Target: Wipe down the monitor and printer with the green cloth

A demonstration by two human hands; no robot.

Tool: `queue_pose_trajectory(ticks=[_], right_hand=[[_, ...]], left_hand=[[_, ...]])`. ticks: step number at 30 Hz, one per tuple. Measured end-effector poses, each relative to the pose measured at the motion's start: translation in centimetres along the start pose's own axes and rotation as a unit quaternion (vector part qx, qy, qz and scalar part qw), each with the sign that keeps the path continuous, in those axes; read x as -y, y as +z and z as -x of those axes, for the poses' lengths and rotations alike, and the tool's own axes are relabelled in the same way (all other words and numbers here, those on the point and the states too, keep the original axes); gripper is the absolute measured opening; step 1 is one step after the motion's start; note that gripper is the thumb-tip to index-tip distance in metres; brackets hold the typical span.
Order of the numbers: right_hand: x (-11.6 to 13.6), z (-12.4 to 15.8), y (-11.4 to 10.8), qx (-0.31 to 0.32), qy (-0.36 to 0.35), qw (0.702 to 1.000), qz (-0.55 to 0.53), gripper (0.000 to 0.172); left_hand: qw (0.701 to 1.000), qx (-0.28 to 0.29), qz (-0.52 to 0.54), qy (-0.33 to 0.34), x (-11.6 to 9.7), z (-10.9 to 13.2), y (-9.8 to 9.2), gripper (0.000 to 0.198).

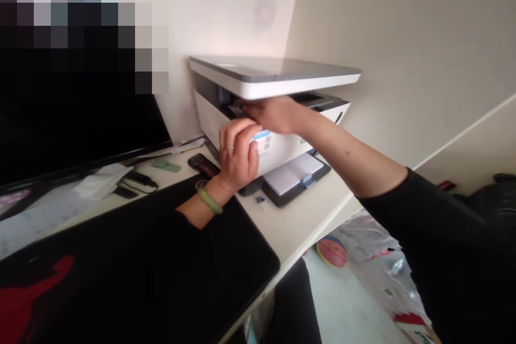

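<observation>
Multicoloured ball (331, 251) on pale floor (338, 303), beside crumpled plastic (377, 239).

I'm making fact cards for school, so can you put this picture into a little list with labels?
Machine: all-in-one printer, its scanner unit raised
Left: left grip against the printer body; green bangle on the wrist
Right: right grip in the gap under the scanner unit; can't tell if it holds anything
Paper: white sheets in the low black tray
Desk: black mat with a red design
Floor: basketball
</observation>
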State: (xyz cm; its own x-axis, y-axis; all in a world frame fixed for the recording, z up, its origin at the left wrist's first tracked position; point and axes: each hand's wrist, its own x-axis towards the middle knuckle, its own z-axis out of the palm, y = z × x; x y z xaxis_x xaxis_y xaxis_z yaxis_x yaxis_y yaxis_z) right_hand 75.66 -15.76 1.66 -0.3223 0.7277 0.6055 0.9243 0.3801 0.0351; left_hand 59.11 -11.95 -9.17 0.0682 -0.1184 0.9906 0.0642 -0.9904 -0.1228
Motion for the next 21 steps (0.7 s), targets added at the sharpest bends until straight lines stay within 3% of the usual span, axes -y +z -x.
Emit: queue_pose_trajectory(ticks=[2,6,10,16,19,21], right_hand=[[2.1,2.3,-1.3,0.015,0.011,1.000,0.010,0.052],[3.4,6.6,-2.3,-0.050,0.001,0.999,-0.002,0.057],[-0.4,10.0,-1.5,-0.105,0.032,0.994,-0.002,0.056],[-8.9,13.9,-2.3,-0.168,0.190,0.965,0.063,0.063],[-9.9,13.9,-2.8,-0.169,0.250,0.951,0.063,0.062],[-8.3,13.0,-2.6,-0.169,0.247,0.953,0.050,0.061]], left_hand=[[1.000,-0.009,-0.014,-0.004,-0.1,0.0,-0.1,0.036],[1.000,-0.007,-0.028,-0.006,-0.2,-0.2,-0.2,0.036],[1.000,-0.002,-0.025,-0.001,-0.2,-0.4,-0.2,0.038],[0.999,-0.010,-0.033,-0.003,-0.3,-0.4,-0.1,0.037],[0.999,-0.016,-0.032,-0.002,-0.4,-0.4,0.0,0.036],[0.999,-0.017,-0.033,-0.002,-0.4,-0.4,0.0,0.037]])
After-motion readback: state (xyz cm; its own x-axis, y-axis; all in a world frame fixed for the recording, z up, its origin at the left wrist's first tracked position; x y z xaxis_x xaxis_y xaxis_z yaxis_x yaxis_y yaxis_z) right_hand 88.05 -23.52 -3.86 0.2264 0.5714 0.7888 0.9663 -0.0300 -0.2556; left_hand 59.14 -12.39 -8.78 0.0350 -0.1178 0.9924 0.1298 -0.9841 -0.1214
